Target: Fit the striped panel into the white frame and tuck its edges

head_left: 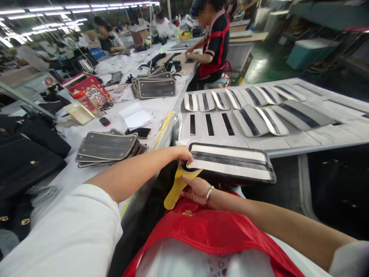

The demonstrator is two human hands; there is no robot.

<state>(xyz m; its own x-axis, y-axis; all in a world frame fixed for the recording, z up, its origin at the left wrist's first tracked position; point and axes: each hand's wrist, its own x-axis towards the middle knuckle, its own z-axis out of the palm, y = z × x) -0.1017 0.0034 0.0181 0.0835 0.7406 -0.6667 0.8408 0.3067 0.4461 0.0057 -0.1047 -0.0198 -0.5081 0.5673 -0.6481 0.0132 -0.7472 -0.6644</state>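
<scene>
A long black panel [230, 157] with white strips and a dark middle band lies just above my lap, its rim black and wrinkled at the right end. My left hand [184, 154] is closed on its near left corner, fingertips curled down over the edge. Below that corner, my right hand [198, 189] grips a yellow scraper [173, 192]. The scraper's wide edge is up against the panel's left corner, and its rounded end points down and left. The left thumb is partly hidden.
Dark stitched panels [108, 145] are stacked on the left table, near a phone [142, 133] and white paper [135, 115]. Grey panels with black strips [250, 120] lie on the right table [319, 140]. Black bags [31, 165] stand far left. A co-worker [215, 42] sits ahead.
</scene>
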